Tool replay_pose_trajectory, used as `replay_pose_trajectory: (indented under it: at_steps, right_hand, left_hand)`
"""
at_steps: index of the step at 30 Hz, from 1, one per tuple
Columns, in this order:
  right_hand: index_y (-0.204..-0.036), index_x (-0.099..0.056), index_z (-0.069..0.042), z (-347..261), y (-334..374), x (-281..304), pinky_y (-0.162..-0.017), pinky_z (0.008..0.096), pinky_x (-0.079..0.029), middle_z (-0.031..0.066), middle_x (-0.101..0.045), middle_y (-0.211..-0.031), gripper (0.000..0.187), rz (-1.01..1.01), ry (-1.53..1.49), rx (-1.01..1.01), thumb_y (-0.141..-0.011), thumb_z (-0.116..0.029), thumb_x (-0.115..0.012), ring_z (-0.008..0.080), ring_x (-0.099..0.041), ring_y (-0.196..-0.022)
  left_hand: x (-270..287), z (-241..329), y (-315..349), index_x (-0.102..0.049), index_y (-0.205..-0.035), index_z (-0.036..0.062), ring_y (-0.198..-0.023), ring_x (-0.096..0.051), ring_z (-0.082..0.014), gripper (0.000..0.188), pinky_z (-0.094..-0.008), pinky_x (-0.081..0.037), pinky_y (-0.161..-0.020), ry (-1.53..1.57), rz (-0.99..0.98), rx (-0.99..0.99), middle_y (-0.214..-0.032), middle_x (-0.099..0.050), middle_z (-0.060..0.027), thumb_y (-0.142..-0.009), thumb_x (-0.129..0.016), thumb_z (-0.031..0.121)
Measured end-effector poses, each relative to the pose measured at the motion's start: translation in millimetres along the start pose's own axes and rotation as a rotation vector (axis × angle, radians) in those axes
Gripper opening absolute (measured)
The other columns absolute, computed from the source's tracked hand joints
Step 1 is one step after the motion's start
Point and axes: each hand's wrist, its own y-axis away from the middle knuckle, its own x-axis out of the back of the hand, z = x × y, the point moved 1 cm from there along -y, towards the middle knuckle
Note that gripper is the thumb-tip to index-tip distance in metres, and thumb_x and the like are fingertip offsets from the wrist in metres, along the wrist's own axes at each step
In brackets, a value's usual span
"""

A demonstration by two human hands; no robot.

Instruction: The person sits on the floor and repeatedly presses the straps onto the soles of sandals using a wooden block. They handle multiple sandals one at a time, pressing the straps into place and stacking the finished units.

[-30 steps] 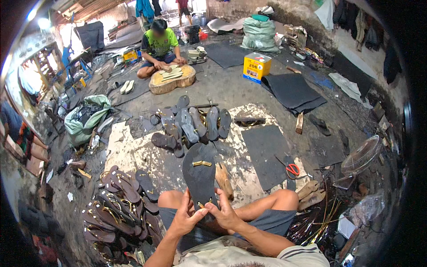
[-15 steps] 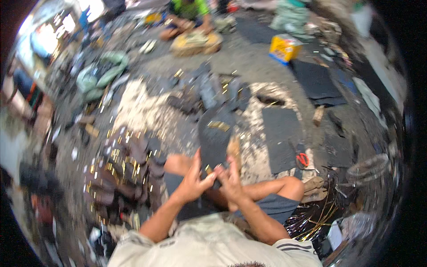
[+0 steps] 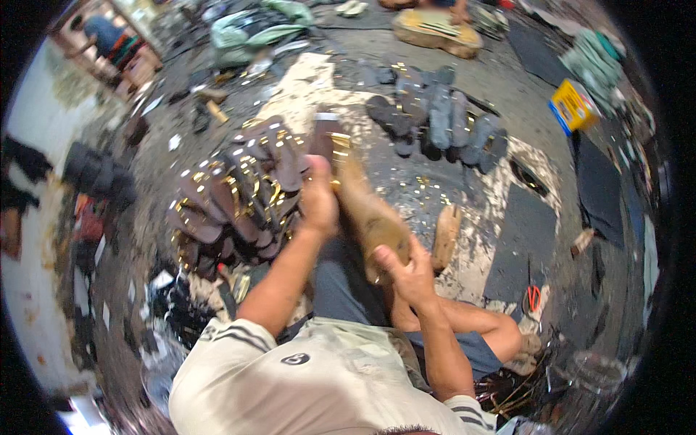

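Beside the heap of gold-trimmed brown sandals (image 3: 232,196), the left hand (image 3: 319,199) gripped a dark sandal (image 3: 326,141) at arm's length, while the right hand (image 3: 406,264) clasped the shin (image 3: 370,210), seemingly bracing it.

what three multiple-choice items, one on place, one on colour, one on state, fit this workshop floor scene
1. Where is the heap of dark sandals?
A. on the person's left
B. on their right
C. behind the box

2. What colour is the box on the floor?
A. red
B. yellow
C. white

3. What is the left hand doing?
A. hanging free
B. resting flat on the floor
C. gripping a dark sole

Answers: 1 A, the heap lies beside the left arm; 2 B, its faces are yellow; 3 C, the fingers close round the sole, while the right hand grips a tan wooden form.
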Motion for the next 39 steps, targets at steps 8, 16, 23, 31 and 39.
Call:
replay_pose_trajectory:
  at_steps: [8, 16, 23, 31, 39]
  right_hand:
    - [-0.128, -0.058, 0.004, 83.9, 2.0, 148.7, -0.090, 0.0399, -0.051, 0.0174, -0.070, -0.114, 0.054, 0.449, 0.124, -0.226, -0.091, -0.032, -0.071, 0.0294, -0.067, -0.103]
    - [-0.132, -0.056, -0.002, 155.0, -16.9, 210.2, -0.111, 0.0485, -0.034, 0.0267, -0.051, -0.138, 0.052, 0.672, 0.806, -0.191, -0.091, -0.032, -0.068, 0.0417, -0.045, -0.132]
    - [-0.130, -0.058, -0.001, 120.1, -39.9, 205.1, -0.098, 0.0374, -0.049, 0.0201, -0.056, -0.132, 0.040, 0.763, 0.483, -0.025, -0.095, -0.018, -0.065, 0.0286, -0.057, -0.119]
    - [-0.140, -0.045, 0.002, 20.5, -55.8, 154.2, -0.077, 0.0261, -0.052, 0.0088, -0.064, -0.110, 0.050, 0.654, -0.413, 0.126, -0.100, -0.020, -0.062, 0.0115, -0.062, -0.096]
    - [-0.130, -0.047, 0.001, 41.2, 47.4, 74.1, -0.079, 0.0240, -0.049, 0.0039, -0.063, -0.102, 0.040, 0.276, -0.429, 0.002, -0.098, -0.015, -0.064, 0.0088, -0.058, -0.094]
  left_hand:
    - [66.2, -23.6, -191.1, -0.049, -0.135, -0.0040, -0.123, -0.054, -0.0349, 0.047, -0.0424, -0.039, -0.106, -0.589, 0.133, -0.677, -0.133, -0.057, -0.0226, -0.098, -0.059, 0.023]
    - [-227.3, -140.4, -219.0, -0.017, -0.155, 0.0155, -0.104, -0.067, -0.0420, 0.081, -0.0538, -0.061, -0.076, -0.018, -0.525, 0.728, -0.130, -0.056, -0.0274, -0.097, -0.048, 0.062]
    - [-283.1, -150.8, -231.6, -0.042, -0.130, 0.0108, -0.089, -0.066, -0.0284, 0.042, -0.0471, -0.060, -0.076, 0.540, -0.013, 0.458, -0.109, -0.060, -0.0112, -0.095, -0.064, 0.016]
    - [-121.6, -40.8, 45.9, -0.053, -0.129, -0.0040, -0.099, -0.059, -0.0146, 0.043, -0.0304, -0.051, -0.084, -0.355, -1.009, -0.031, -0.114, -0.062, -0.0090, -0.096, -0.064, 0.020]
    - [-64.7, 0.8, 104.8, -0.054, -0.136, 0.0035, -0.106, -0.060, -0.0190, 0.043, -0.0311, -0.047, -0.094, -0.410, -0.901, -0.491, -0.116, -0.062, -0.0102, -0.095, -0.065, 0.011]
